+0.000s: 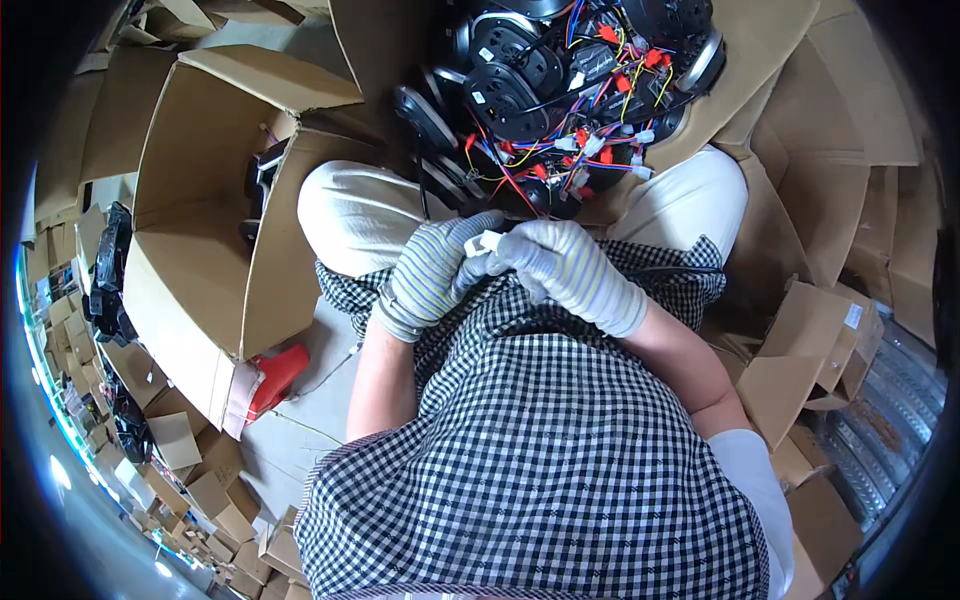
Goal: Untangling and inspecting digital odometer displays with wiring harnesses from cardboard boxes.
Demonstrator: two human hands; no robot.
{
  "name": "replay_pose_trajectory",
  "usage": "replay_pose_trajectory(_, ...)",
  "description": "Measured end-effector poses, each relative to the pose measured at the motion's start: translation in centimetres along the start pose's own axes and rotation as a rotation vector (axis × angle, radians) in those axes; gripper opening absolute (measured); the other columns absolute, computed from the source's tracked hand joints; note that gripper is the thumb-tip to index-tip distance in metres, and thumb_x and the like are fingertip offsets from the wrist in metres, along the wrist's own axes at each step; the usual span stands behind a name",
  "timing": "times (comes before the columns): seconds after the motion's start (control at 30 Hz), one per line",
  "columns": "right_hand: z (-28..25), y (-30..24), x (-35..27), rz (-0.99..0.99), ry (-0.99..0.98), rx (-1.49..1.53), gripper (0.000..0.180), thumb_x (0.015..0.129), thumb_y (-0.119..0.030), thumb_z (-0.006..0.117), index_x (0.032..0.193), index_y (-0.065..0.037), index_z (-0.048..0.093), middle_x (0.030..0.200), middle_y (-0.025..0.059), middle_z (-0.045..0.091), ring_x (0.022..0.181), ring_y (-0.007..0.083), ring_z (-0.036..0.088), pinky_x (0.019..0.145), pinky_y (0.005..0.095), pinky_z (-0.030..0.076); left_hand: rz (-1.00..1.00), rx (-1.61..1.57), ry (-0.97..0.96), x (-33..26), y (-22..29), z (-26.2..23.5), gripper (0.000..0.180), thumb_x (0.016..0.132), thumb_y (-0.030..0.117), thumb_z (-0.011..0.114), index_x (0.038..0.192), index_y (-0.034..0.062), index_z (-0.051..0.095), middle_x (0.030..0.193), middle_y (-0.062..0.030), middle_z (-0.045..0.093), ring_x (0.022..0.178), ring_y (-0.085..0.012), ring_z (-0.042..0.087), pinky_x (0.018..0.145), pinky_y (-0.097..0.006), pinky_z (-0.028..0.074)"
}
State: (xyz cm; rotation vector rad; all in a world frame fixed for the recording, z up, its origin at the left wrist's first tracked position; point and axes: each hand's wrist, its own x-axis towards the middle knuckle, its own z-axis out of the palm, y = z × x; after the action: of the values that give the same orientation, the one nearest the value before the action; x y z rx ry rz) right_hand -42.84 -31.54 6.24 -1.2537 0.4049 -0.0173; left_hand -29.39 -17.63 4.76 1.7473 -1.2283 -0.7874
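Plug (484,243) that small plus gloves that thick is asking for a fumble, imo. It's the white piece right between the hands, above the lap and just in front of the box (745,85). Left grip (437,268) has fingers closed around one side of it, right grip (572,272) pinches the other, so both look to be grasping it, though the fingers hide most of the thing. Can't tell if it's on a lead.

Main worry for me: knit fingertips don't give much feel, so it could slip or turn, and then it's down in the folds of the checked cloth (560,430) or off to the floor (290,455). A white bit on that pattern would be a pain to spot.

Second one is the mess in the box. Wires (548,147) run every which way over the black units (505,100), with other plugs (594,146) mixed in. If the plug does share a wire with that lot, a hard tug could strain a joint or drag a unit along. Twisting unevenly with two hands might also bend or crack the plastic, I'd guess.
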Motion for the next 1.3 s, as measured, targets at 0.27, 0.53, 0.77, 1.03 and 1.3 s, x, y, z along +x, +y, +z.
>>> replay_pose_trajectory(0.27, 0.0, -0.7, 0.8, -0.352, -0.015, -1.095, 0.022, 0.085, -0.03, 0.061, 0.084, -0.008, 0.067, 0.068, 0.0102, 0.063, 0.058, 0.0275, 0.061, 0.05, 0.0383, 0.046, -0.087, -0.014, -0.076, -3.6, -1.7, -1.1, 0.043, 0.094, 0.042, 0.045, 0.107, 0.0034, 0.057, 0.092, -0.0159, 0.063, 0.082, -0.035, 0.061, 0.073, -0.039, 0.048)
replay_pose_trajectory(0.53, -0.3, -2.7, 2.5, -0.177, -0.705, -1.308, 0.018, 0.082, -0.027, 0.055, 0.079, -0.012, 0.065, 0.068, 0.0115, 0.064, 0.063, 0.0317, 0.063, 0.056, 0.0445, 0.048, -0.068, -0.181, -0.235, -4.3, -1.6, -1.7, 0.034, 0.083, 0.032, 0.065, 0.096, 0.0005, 0.066, 0.078, -0.0106, 0.065, 0.072, -0.0226, 0.062, 0.067, -0.031, 0.047)
replay_pose_trajectory(0.77, -0.5, 1.0, 2.8, -0.263, -0.705, -1.051, 0.021, 0.084, -0.032, 0.053, 0.081, -0.015, 0.064, 0.07, 0.0132, 0.062, 0.065, 0.0334, 0.061, 0.06, 0.0444, 0.047, -0.149, -0.328, -0.303, -5.4, -2.1, -2.0, 0.034, 0.081, 0.03, 0.067, 0.096, -0.0005, 0.066, 0.08, -0.0097, 0.066, 0.072, -0.0186, 0.062, 0.067, -0.03, 0.048)
replay_pose_trajectory(1.03, -0.3, 4.8, 3.1, -0.199, -0.616, -0.824, 0.028, 0.088, -0.038, 0.052, 0.084, -0.014, 0.064, 0.074, 0.0109, 0.064, 0.074, 0.0313, 0.062, 0.067, 0.0437, 0.047, -0.654, -0.717, -0.179, -8.1, -3.2, -0.4, 0.032, 0.087, 0.029, 0.064, 0.103, 0.0005, 0.066, 0.093, -0.0033, 0.066, 0.083, -0.0098, 0.057, 0.077, -0.026, 0.046)
replay_pose_trajectory(1.3, -0.4, 5.2, 3.4, -0.177, -0.562, -0.752, 0.028, 0.084, -0.039, 0.056, 0.088, -0.014, 0.067, 0.075, 0.0113, 0.064, 0.069, 0.0317, 0.062, 0.064, 0.0434, 0.046, -0.619, -0.667, -0.118, -7.9, -2.8, 0.1, 0.029, 0.089, 0.028, 0.061, 0.1, 0.0012, 0.067, 0.079, 0.0014, 0.061, 0.071, -0.0075, 0.049, 0.068, -0.024, 0.042)
